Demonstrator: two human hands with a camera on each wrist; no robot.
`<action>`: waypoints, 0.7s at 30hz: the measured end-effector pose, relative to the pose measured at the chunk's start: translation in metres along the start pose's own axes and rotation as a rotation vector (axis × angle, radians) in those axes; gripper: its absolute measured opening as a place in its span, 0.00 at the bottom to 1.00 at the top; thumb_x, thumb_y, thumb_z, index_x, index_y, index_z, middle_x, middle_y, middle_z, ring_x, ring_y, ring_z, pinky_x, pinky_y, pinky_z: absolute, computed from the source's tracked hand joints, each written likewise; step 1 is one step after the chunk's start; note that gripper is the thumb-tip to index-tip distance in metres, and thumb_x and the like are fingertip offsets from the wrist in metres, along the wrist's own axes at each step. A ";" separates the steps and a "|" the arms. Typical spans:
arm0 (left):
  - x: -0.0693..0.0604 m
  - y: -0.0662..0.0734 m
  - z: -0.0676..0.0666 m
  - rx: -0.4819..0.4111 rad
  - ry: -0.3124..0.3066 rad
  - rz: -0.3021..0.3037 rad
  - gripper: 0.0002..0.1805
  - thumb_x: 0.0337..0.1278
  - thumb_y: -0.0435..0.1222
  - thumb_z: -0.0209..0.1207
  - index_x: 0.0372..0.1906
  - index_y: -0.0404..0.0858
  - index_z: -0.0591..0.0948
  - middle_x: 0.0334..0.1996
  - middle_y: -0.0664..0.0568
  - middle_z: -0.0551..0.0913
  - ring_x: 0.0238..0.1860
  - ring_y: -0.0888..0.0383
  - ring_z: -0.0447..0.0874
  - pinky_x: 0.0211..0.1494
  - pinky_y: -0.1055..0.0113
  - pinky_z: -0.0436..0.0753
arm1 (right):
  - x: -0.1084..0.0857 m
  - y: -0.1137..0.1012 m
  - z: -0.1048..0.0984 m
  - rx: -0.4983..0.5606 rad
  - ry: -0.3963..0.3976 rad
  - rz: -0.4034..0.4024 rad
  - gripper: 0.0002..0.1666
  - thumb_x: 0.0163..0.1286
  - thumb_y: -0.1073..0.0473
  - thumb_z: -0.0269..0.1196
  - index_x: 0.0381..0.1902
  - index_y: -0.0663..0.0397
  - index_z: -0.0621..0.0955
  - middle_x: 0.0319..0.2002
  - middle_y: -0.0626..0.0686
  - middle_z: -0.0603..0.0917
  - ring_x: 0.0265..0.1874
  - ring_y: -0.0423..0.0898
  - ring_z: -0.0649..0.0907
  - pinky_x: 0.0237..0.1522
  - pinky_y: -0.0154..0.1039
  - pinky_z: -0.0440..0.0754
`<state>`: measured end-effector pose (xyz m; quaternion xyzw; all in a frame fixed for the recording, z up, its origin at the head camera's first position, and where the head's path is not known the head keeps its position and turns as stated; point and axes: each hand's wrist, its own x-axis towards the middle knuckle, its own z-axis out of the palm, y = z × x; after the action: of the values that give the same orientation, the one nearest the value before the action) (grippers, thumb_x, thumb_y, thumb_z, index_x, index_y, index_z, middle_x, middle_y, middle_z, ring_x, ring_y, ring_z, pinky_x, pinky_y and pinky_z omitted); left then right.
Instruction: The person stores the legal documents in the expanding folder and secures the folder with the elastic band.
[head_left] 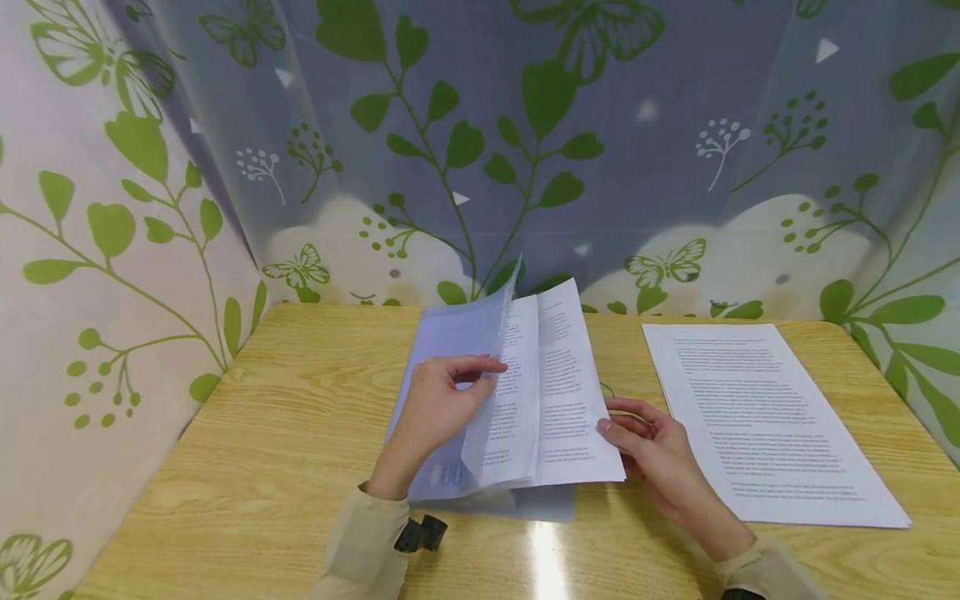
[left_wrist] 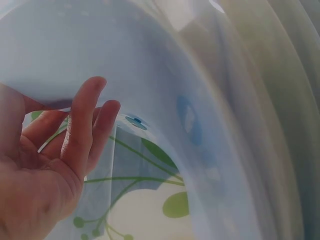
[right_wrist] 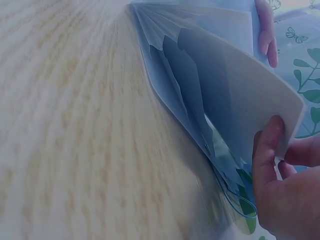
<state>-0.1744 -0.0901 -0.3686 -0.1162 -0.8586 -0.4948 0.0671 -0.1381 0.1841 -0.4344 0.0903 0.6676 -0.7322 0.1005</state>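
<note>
1. Far left, a pale cloth printed with green leaves and butterflies hangs beside the wooden table; a blue and white cloth with the same pattern hangs behind it
2. Left of the middle of the table lies a bluish plastic folder, its lower edge showing under the pages
3. The left hand, in a beige sleeve with a black band at the cuff, pinches a see-through plastic sheet of the folder between thumb and forefinger, the other fingers loosely bent (the left wrist view shows that sheet curving above the hand)
4. Just right of it, printed papers stand partly lifted, their lower ends slanting over the folder
5. The right hand holds the right edge of these papers, its grip nearly closed, with thumb on one face and fingers on the other; a thin loop of cord hangs near it from the folder
6. Far right, a flat stack of printed sheets lies on the table, apart from the folder
</note>
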 end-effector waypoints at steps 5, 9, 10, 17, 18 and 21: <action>0.000 0.000 0.000 0.001 -0.001 0.010 0.12 0.59 0.32 0.60 0.40 0.45 0.93 0.48 0.54 0.91 0.48 0.57 0.91 0.40 0.68 0.78 | -0.001 0.000 0.002 -0.007 -0.011 -0.015 0.24 0.73 0.62 0.64 0.64 0.56 0.74 0.39 0.42 0.86 0.36 0.38 0.87 0.35 0.34 0.84; 0.001 -0.001 0.001 0.001 0.001 0.015 0.12 0.59 0.32 0.61 0.40 0.45 0.93 0.48 0.54 0.92 0.48 0.57 0.91 0.40 0.68 0.78 | -0.002 0.000 0.004 -0.005 -0.012 -0.020 0.25 0.72 0.62 0.65 0.64 0.57 0.74 0.39 0.42 0.86 0.36 0.38 0.87 0.36 0.34 0.85; 0.001 -0.001 0.001 0.001 0.000 0.015 0.12 0.58 0.32 0.61 0.40 0.45 0.93 0.48 0.54 0.92 0.48 0.57 0.91 0.40 0.68 0.78 | -0.002 0.000 0.004 -0.006 -0.013 -0.021 0.25 0.72 0.62 0.65 0.64 0.57 0.74 0.39 0.42 0.86 0.36 0.38 0.87 0.36 0.35 0.85; 0.001 -0.001 0.001 0.003 -0.003 0.019 0.12 0.59 0.32 0.61 0.40 0.44 0.93 0.47 0.53 0.92 0.49 0.57 0.91 0.43 0.66 0.79 | -0.003 0.000 0.008 0.012 -0.027 -0.025 0.24 0.71 0.64 0.64 0.63 0.57 0.74 0.39 0.43 0.86 0.38 0.39 0.87 0.37 0.35 0.85; 0.000 -0.001 0.001 0.003 -0.003 0.018 0.12 0.59 0.32 0.61 0.40 0.44 0.93 0.47 0.53 0.92 0.49 0.57 0.91 0.43 0.66 0.79 | -0.003 0.000 0.008 0.014 -0.028 -0.025 0.24 0.71 0.64 0.64 0.63 0.57 0.74 0.39 0.43 0.86 0.38 0.39 0.87 0.37 0.35 0.85; 0.000 -0.001 0.001 0.004 -0.004 0.016 0.12 0.59 0.32 0.61 0.40 0.45 0.93 0.48 0.54 0.92 0.48 0.57 0.91 0.44 0.66 0.80 | -0.004 0.001 0.010 0.017 -0.030 -0.021 0.24 0.71 0.64 0.65 0.63 0.56 0.74 0.40 0.43 0.86 0.38 0.39 0.86 0.37 0.36 0.85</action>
<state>-0.1747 -0.0899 -0.3698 -0.1237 -0.8588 -0.4922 0.0695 -0.1342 0.1741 -0.4336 0.0729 0.6607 -0.7401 0.1020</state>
